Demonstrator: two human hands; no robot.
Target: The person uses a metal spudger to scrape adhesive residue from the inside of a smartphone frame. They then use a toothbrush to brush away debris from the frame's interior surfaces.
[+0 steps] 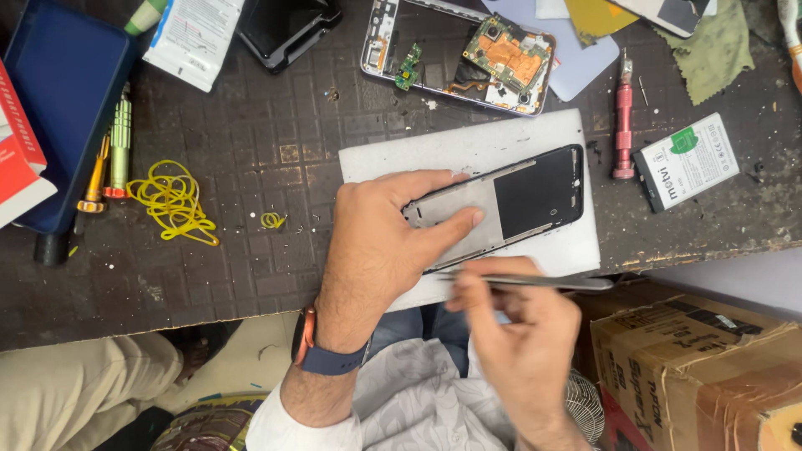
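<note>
A phone repair workshop: an opened phone [468, 54] with bare circuit board [508, 54], screwdrivers [623, 117], and a battery [687, 160] clutter the worn bench [251, 142].

The dark, scuffed tabletop [251, 276] carries a white pad [468, 146], yellow rubber bands [171, 200], a red screwdriver [624, 125], a battery [687, 161], a green cloth [714, 50] and an opened phone [459, 54].

The phone frame [501, 205] lies on the pad [468, 146], screwdriver [623, 121] and battery [685, 161] to its right.

Left hand [380, 250] hides the phone frame's [535, 196] near end; cardboard box [710, 376] cut off at the edge.
</note>
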